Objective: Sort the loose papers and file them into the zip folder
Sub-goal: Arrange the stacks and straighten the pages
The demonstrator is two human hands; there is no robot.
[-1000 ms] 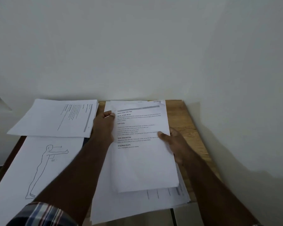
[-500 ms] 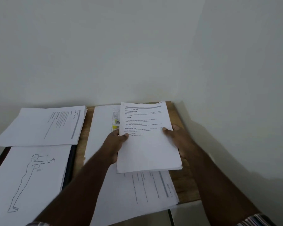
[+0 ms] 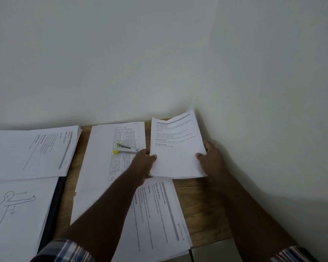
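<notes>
At the wooden table's (image 3: pixel 201 201) right rear corner, left hand (image 3: pixel 143 163) and right hand (image 3: pixel 211 157) each grip one white printed paper stack (image 3: pixel 176 148); three other paper piles, one yellow-tipped stapler (image 3: pixel 124 149).

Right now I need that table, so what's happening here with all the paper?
A person is sorting papers. Both hands, left and right, hold a stack at the table's far right corner. A stapler lies on the middle sheets; more piles sit left. Nothing looks filed yet.
</notes>
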